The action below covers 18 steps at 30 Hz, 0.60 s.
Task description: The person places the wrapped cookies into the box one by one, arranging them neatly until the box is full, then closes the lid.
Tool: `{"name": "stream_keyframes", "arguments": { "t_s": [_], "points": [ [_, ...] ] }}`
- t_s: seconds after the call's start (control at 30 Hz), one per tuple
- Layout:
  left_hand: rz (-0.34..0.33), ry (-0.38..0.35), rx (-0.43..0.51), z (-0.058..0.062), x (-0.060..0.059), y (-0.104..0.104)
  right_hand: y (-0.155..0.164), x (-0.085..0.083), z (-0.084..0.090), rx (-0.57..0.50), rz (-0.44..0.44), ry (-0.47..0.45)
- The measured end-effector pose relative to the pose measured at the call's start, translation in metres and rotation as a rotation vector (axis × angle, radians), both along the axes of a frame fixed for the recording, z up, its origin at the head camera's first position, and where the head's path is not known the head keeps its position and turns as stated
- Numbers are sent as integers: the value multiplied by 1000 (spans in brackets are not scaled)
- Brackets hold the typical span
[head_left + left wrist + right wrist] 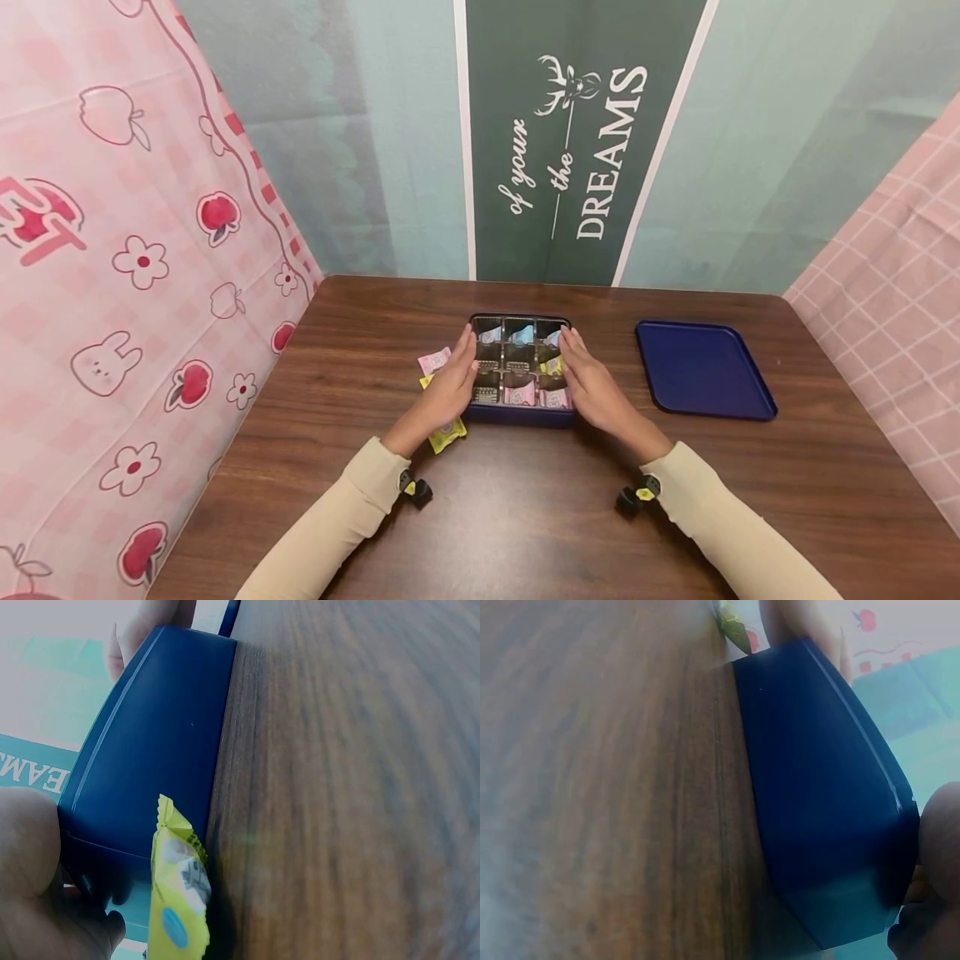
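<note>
A dark blue box [521, 416] with a divided insert sits on the table between both hands. My left hand [450, 388] lies along its left side with straight fingers, and my right hand [594, 385] does the same on the right. Blue-wrapped candies [522, 335] are in the back row, a yellow one [551, 365] in the middle row's right compartment, and pink ones [519, 394] in the front row. Ridged bottoms show in several left and middle compartments. A yellow candy packet [178, 900] lies near the box's front left corner in the left wrist view.
To the right lies a blue lid [701, 369], its rim facing up. A pink packet [433, 360] and more yellow packets [447, 435] lie left of the box, partly behind my left hand. A curtain [405, 167] hangs beyond the brown wooden table's [517, 517] back edge.
</note>
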State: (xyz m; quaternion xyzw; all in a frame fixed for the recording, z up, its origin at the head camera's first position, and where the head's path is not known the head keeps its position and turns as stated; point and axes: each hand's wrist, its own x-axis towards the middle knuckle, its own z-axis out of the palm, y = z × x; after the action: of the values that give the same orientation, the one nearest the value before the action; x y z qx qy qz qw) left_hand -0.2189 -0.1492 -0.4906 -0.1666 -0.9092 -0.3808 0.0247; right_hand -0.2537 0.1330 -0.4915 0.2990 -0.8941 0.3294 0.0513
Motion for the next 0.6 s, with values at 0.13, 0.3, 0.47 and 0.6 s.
{"name": "stream_keyframes", "arguments": {
  "t_s": [0.13, 0.3, 0.47, 0.6],
  "points": [
    [-5, 6, 0, 0, 0, -1, -2, -2, 2, 1, 6, -14],
    [-4, 13, -4, 0, 0, 0, -2, -1, 0, 4, 3, -18],
    [-2, 10, -5, -1, 0, 1, -2, -1, -3, -12, -7, -21],
    [3, 5, -14, 1, -1, 0, -3, -1, -3, -21, -20, -31]
  ]
}}
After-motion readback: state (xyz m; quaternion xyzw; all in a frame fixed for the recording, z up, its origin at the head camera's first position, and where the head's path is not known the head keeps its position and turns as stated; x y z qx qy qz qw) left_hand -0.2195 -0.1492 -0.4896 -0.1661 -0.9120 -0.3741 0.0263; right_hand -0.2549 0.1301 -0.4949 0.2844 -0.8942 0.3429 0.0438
